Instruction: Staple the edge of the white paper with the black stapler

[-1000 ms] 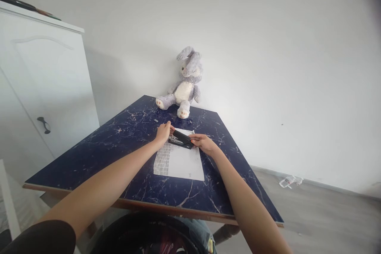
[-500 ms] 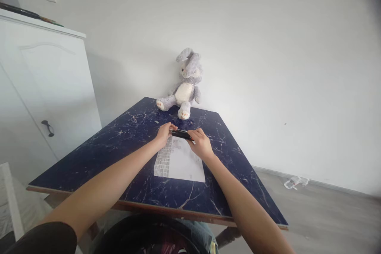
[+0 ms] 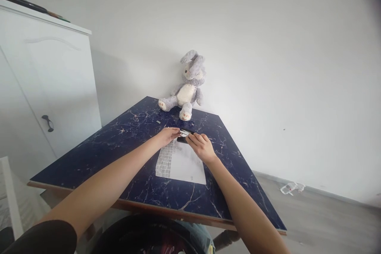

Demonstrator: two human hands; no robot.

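My left hand (image 3: 170, 135) pinches the left end of a small black oblong object (image 3: 182, 140), whose exact kind I cannot make out. My right hand (image 3: 201, 146) is closed round its right end, with the fingers curled over the top. A shiny, silvery-white part (image 3: 185, 133) shows between the black edges, between my two hands. Just below lies a white sheet of paper (image 3: 186, 166), flat on the table, with a grey brick-like pattern down its left side. The hands and the object cover the sheet's far edge.
The dark blue marbled table (image 3: 98, 162) has a wooden edge. A grey plush rabbit (image 3: 187, 91) sits at its far end against the wall. On the left stands a white cabinet (image 3: 59, 75). Clear plastic packaging (image 3: 291, 188) lies on the floor at right.
The black object has turned in my hands, and its silvery-white part now shows where its black side did. My left fingers have shifted right. The whole view has moved slightly.
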